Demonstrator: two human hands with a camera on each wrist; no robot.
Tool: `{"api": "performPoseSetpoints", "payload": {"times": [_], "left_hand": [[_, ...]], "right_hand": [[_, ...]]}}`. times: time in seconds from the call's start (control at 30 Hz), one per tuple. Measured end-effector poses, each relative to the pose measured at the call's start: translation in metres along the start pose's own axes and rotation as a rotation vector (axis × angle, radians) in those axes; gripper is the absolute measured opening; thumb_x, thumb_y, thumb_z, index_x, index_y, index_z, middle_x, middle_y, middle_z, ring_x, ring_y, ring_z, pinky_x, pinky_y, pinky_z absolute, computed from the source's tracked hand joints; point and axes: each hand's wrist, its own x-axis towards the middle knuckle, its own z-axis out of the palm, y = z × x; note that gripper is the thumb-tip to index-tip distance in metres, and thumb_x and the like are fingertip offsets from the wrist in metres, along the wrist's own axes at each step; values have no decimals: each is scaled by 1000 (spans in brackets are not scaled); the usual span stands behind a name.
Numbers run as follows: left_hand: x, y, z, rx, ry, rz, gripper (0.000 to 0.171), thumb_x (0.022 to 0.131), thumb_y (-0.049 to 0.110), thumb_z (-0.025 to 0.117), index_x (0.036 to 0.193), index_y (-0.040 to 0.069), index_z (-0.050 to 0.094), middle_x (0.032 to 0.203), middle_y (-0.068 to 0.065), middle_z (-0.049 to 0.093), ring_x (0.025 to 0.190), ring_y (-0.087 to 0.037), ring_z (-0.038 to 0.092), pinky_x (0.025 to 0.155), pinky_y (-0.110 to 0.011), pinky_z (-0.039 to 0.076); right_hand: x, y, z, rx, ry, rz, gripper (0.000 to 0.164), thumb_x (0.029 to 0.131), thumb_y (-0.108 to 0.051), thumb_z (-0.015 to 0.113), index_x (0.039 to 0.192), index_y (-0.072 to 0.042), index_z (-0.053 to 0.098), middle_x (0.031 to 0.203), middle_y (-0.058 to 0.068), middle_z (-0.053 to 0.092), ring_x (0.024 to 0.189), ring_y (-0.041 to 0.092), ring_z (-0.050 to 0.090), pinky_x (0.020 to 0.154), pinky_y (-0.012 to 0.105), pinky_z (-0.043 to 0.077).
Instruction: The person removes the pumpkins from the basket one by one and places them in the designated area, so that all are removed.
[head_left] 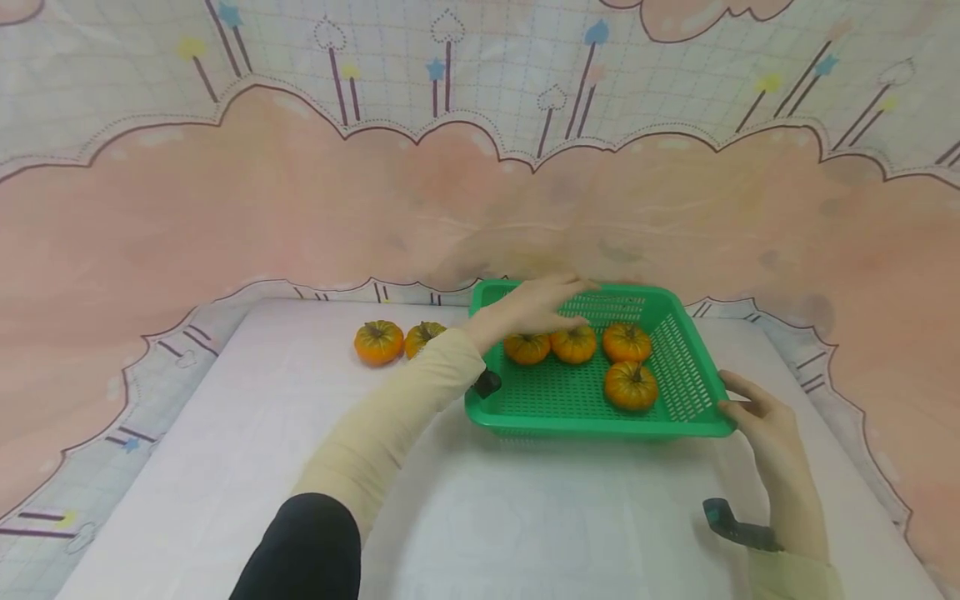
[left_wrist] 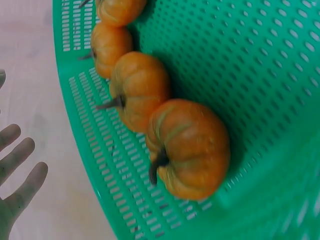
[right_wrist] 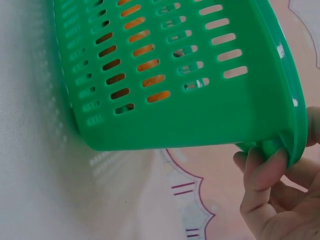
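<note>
A green plastic basket [head_left: 570, 427] with slotted walls sits on the white table. Inside it are several small orange pumpkins [head_left: 631, 386], most in a row along one side. My left hand [head_left: 528, 310] reaches over the back left part of the basket with its fingers extended. In the left wrist view its spread fingers [left_wrist: 25, 185] appear outside the rim, holding nothing. My right hand [head_left: 768, 425] grips the basket's rim at the front right corner. The right wrist view shows the curled fingers [right_wrist: 267, 172] of that hand at the rim.
On the table [head_left: 225, 433], left of the basket, lie two more pumpkins, one at the outer side [head_left: 378, 342] and one beside it [head_left: 423, 336], partly behind my left sleeve. A patterned cloth backdrop [head_left: 375, 208] rises behind the table.
</note>
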Motion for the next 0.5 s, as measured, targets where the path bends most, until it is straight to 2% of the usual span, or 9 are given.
{"api": "performPoseSetpoints", "payload": {"times": [0.3,0.5], "left_hand": [[22,15,22,-11,-64,42,59,95,45,53,148,25,36,151,1,39,138,-18,40,106,-37,45],[34,24,39,-53,-114,73,59,96,41,54,149,24,35,154,-3,36,142,-21,36,111,-40,39]], "right_hand": [[0,1,-1,-2,-6,-5,52,99,-24,50,147,-7,39,83,-30,58,77,-10,57,103,70,24],[0,1,-1,13,-5,-1,52,98,-23,52,146,-8,39,83,-29,59,78,-10,57,105,71,21]]}}
